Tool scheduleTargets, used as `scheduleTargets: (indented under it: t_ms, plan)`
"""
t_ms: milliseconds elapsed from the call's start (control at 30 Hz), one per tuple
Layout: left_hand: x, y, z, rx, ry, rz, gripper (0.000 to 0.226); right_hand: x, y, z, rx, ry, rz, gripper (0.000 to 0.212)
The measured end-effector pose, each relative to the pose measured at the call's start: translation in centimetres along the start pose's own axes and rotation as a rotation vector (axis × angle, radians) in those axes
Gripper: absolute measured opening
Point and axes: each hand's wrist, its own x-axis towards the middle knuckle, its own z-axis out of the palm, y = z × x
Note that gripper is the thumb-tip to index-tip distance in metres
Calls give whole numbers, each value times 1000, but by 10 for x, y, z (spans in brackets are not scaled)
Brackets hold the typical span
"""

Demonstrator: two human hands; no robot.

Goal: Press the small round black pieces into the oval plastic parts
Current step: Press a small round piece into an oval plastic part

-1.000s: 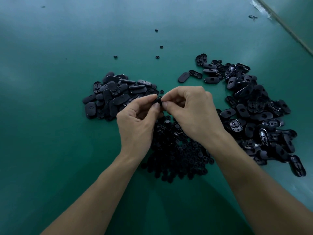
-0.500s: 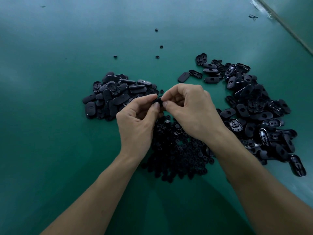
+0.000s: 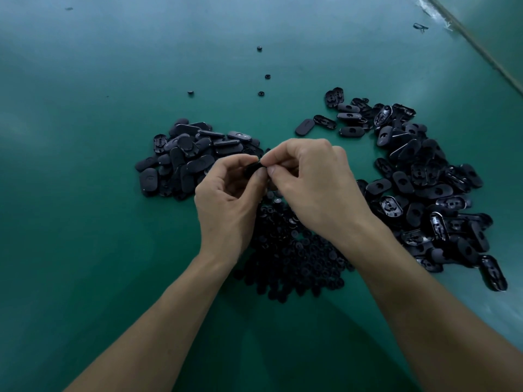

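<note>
Nearest, at 6 o'clock below the hands, lies the heap of small round black pieces (image 3: 291, 250) on the green table (image 3: 85, 264), probably kept close so one can be picked up without reaching. Just above it, at the centre, the two hands meet. The left hand (image 3: 226, 205) curls its thumb and fingers round one oval part (image 3: 253, 168) and holds it clear of the table, likely to steady it against a push. The right hand (image 3: 314, 185) closes thumb and forefinger on that part's right end (whether a round piece sits under those fingertips is hidden). I judge this to be the pressing step.

At 10 o'clock is a tight pile of ovals (image 3: 186, 159), mostly smooth side up, perhaps the finished ones. From 1 to 4 o'clock spreads a looser pile (image 3: 424, 199), many showing an open hole, seemingly the supply. Farthest, at 12 o'clock, a few stray round pieces (image 3: 261, 93) lie well apart.
</note>
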Motion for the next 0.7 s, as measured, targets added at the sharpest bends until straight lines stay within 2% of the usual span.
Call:
scheduleTargets:
  t_ms: [167,367,500,700]
  plan:
    - [1,-2,0,5,-20,-11,9,4,3,-7,40,-74,-14,19]
    - [1,-4,1,-13,-39,-7,15,8,17,-8,-54,-54,-46,20]
    - [2,-6,0,-63,-41,-21,17,11,23,-10,95,-119,-21,17]
    - [4,-7,-1,-139,-27,-49,19,13,28,-14,185,-136,-2,8]
